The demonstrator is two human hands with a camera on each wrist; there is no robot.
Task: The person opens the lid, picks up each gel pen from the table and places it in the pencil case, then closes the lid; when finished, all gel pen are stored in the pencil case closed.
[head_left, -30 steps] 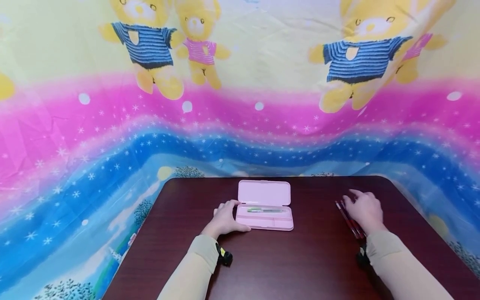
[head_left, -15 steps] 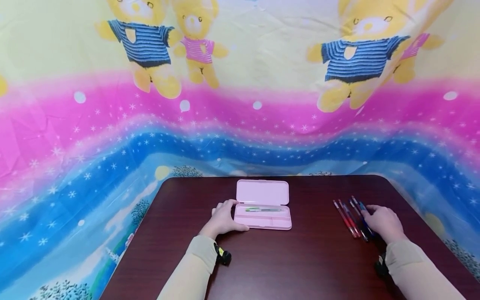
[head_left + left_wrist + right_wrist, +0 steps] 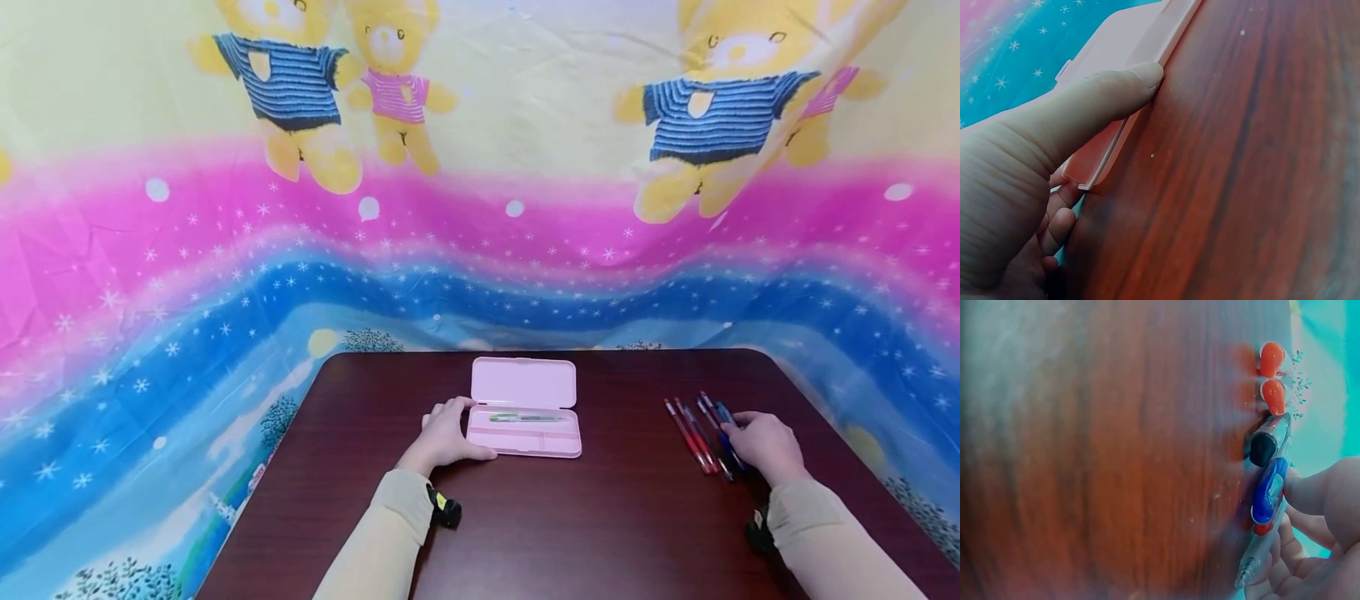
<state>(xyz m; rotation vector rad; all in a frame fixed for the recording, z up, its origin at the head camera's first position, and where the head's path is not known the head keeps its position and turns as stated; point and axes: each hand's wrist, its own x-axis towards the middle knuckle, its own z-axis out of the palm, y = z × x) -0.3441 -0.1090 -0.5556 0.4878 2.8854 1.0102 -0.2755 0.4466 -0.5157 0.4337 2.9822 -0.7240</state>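
Note:
A pink pencil case [image 3: 523,383] lies open on the table, its lid folded back. A green-and-clear pen [image 3: 525,418] sits in its long rear compartment. My left hand [image 3: 445,433] grips the left end of the case, thumb [image 3: 1119,94] on the front edge. On the right, my right hand [image 3: 768,446] is at the right side of a row of pens. In the right wrist view its thumb is against the blue-ended pen [image 3: 1267,494], and curled fingers touch a clear-barrelled pen [image 3: 1254,556] beside it. Two red pens [image 3: 690,437] and a black-ended pen [image 3: 1265,447] lie alongside.
The dark wooden table [image 3: 585,525] has rounded far corners. Behind it hangs a cloth [image 3: 480,250] printed with bears and snowflakes. Between the case and the pens lies bare tabletop.
My right hand has moved right and nearer from above the pens to their right side, uncovering them; over the last half second it barely shifts. My left hand stays on the case.

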